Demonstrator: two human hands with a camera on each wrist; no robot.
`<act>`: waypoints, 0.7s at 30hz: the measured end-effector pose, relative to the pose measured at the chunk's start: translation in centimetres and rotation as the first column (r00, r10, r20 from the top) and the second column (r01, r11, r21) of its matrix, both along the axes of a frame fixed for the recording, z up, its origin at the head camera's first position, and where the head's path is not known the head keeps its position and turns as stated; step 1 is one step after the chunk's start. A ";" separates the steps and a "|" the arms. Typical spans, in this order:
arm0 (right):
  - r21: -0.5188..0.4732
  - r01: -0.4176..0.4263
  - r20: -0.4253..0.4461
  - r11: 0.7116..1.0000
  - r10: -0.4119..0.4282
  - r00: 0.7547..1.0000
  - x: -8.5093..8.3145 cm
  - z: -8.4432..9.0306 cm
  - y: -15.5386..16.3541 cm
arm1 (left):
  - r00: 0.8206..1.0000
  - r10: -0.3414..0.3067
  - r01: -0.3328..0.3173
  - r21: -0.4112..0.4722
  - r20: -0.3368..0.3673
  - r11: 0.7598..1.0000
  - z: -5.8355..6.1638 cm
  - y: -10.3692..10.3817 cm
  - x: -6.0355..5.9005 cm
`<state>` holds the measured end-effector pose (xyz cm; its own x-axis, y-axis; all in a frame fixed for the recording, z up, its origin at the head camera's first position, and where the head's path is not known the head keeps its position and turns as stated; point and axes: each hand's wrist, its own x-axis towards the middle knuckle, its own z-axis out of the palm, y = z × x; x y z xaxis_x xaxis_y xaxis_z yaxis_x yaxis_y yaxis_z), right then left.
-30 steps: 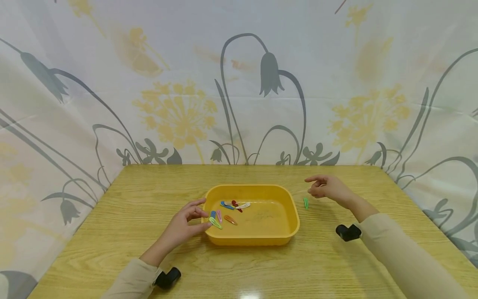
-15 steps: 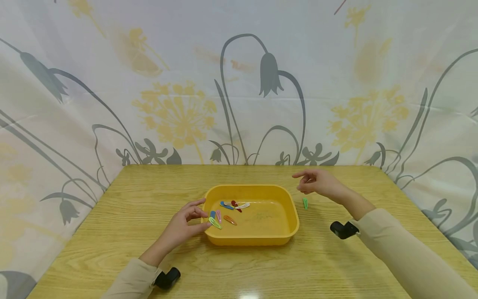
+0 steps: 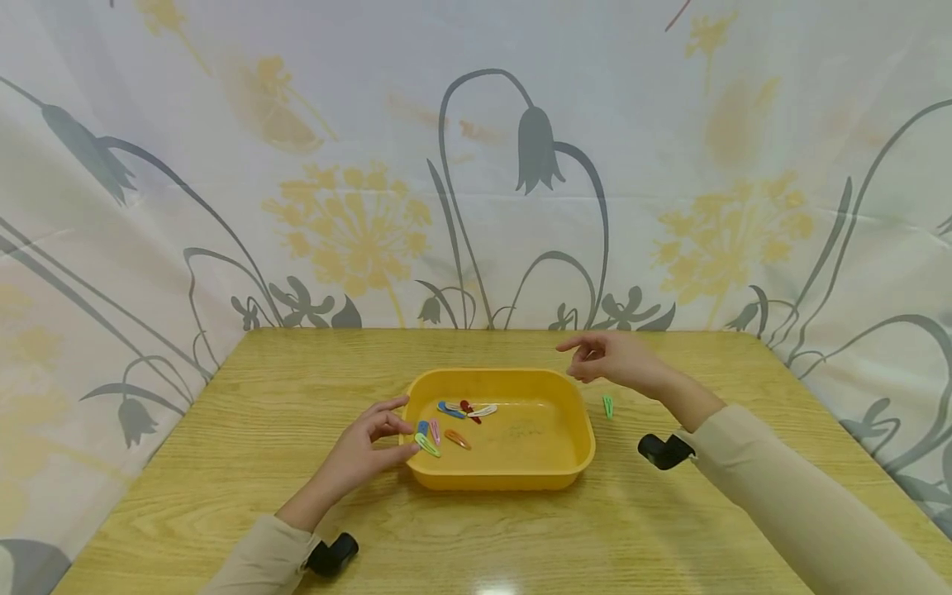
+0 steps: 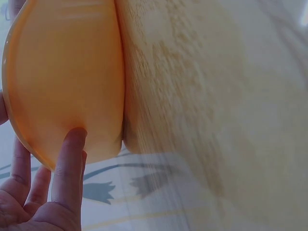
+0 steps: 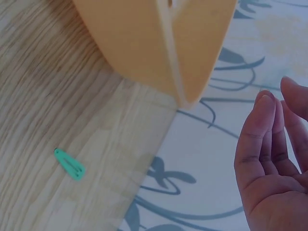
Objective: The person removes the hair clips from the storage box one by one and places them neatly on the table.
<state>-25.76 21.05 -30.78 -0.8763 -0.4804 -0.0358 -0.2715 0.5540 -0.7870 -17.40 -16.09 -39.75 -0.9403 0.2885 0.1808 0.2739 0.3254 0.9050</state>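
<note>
A yellow plastic tray [image 3: 491, 482] stands on the table, several snap hair clips lying in its left part. Among them are a lime green clip [image 3: 427, 445], an orange clip [image 3: 457, 439], a pink clip [image 3: 435, 430] and a white clip [image 3: 483, 410]. At the tray's left end my left hand [image 3: 372, 442] pinches the wall, its thumb [image 4: 72, 154] against the outside and other fingers past the rim. Over the tray's far right corner hovers my right hand [image 3: 613, 361], fingers loosely bent with nothing visible between them. One green hair clip [image 3: 608, 406] lies on the table right of the tray.
The wood-grain table [image 3: 223, 463] reaches back to a hanging cloth [image 3: 632, 99] printed with grey and yellow flowers. Black wrist cameras sit under both sleeves, the right one [image 3: 664, 451] close over the table right of the tray.
My right hand has moved left, past the green hair clip on the table, to above the tray's far right corner. My left hand, the tray and the clips have stayed put.
</note>
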 end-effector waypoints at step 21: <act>-0.118 -0.134 0.071 0.984 0.143 0.987 -0.5 -0.8 -5.5 | 1.000 0.002 -0.002 -0.013 -0.010 1.000 -0.2 0.0 -0.1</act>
<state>-26.26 15.60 -31.60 -0.7974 -0.6020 -0.0412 -0.2738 0.4219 -0.8643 -17.51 -16.13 -39.92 -0.9389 0.2893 0.1864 0.2824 0.3378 0.8978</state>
